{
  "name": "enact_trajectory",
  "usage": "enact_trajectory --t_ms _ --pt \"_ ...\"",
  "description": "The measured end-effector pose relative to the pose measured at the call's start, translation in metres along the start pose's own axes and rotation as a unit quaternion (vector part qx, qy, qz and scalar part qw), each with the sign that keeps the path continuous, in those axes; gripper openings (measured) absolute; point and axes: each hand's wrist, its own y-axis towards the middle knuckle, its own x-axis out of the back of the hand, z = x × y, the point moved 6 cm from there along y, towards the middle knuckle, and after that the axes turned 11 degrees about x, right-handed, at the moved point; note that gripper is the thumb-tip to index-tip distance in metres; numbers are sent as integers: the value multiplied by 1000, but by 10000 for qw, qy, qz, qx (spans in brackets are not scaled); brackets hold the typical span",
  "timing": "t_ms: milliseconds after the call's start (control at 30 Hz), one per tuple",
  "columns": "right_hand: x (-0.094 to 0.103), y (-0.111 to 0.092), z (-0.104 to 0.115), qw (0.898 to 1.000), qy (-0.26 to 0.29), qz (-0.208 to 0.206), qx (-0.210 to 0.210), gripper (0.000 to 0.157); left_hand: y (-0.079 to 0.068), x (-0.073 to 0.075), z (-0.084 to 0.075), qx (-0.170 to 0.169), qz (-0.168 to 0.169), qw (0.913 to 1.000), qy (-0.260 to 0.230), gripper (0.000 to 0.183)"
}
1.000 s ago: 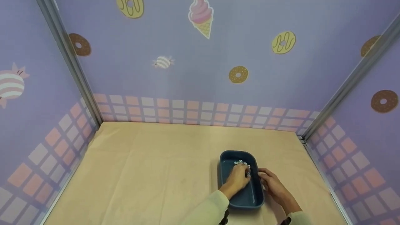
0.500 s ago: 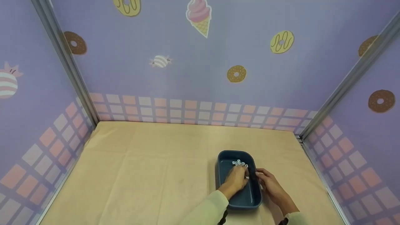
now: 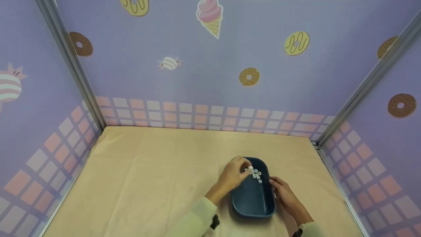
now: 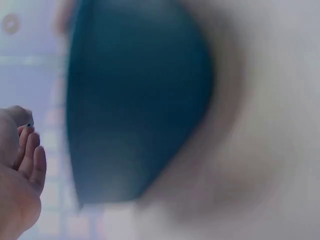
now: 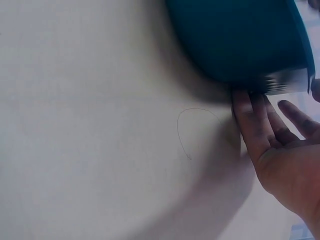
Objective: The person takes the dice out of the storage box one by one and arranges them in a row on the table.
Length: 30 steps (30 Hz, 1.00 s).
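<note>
A small white die with a dark dot (image 4: 30, 124) sits at the fingertips of my left hand (image 3: 233, 172), pinched between thumb and finger. This hand hovers over the left rim of a dark blue rectangular tray (image 3: 251, 215). Several white dice (image 3: 256, 175) lie loosely clustered in the tray's far half. At the tray's right side, my right hand (image 3: 285, 194) touches the outer wall. Its fingers (image 5: 250, 125) reach out fairly straight against the wall and low edge in the right wrist view. The tray fills much of the left wrist view, blurred.
A pale cloth (image 3: 154, 174) covers the table under the tray. Purple patterned panels (image 3: 197, 82) close off the back and both sides, joined by grey metal posts (image 3: 75, 72). A thin curved hair (image 5: 179, 130) lies on the cloth.
My left hand has lifted out of the tray's middle and moved up and left with a die, exposing the dice beneath it. My right hand stays at the tray's side.
</note>
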Motion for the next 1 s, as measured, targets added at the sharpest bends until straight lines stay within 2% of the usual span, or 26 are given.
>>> enact_trajectory --t_ms 67,133,233,333,500,667,800,1000 --pt "2 -1 0 10000 -30 -65 -69 45 -4 21 9 -69 26 10000 -34 9" --pt "3 -2 1 9999 -83 -100 -96 45 -11 36 22 16 158 9999 54 9" --pt "3 -2 1 9998 -84 -133 -131 44 -25 51 41 338 443 9979 331 10" --pt "2 -2 0 9997 -34 -173 -184 42 -38 59 58 698 765 9930 558 8" --pt "-1 0 -1 9998 11 -119 -161 44 -52 62 80 1064 1096 9845 866 5" --pt "-1 1 -1 9998 -74 -89 -166 45 -60 56 92 1121 1179 9791 1219 4" --pt "0 1 -2 9995 -131 -116 -261 45 -66 50 98 1209 1254 9759 1317 4" --pt "-3 1 -1 9993 -167 -65 -318 48 -67 46 101 1144 1191 9786 1231 5"
